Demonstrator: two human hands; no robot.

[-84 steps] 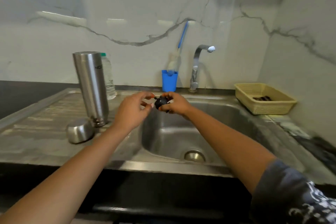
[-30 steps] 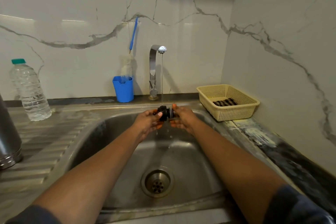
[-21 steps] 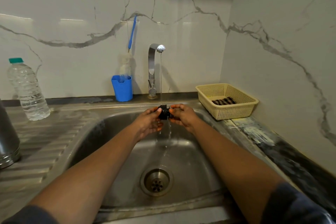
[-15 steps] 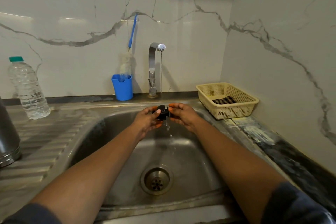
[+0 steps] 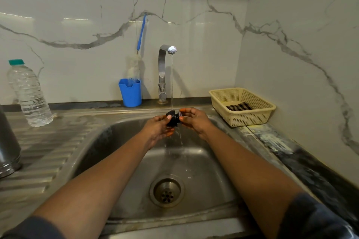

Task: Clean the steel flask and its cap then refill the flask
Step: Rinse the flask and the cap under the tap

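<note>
The small black flask cap is held over the steel sink under a thin stream of water from the tap. My left hand grips its left side with thumb on top. My right hand pinches its right end with fingertips. Water runs off the cap into the basin. The steel flask stands at the far left edge on the ribbed drainboard, only its lower part in view.
A clear plastic water bottle with a green lid stands at the back left. A blue cup holds a bottle brush beside the tap. A cream basket with a dark cloth sits at the right. The drain lies mid-basin.
Since 2.8 s ago the view turned right to the sink, the tap came on and the cap went under the stream. Over the last second both hands stay there, fingers shifting slightly on the cap.
</note>
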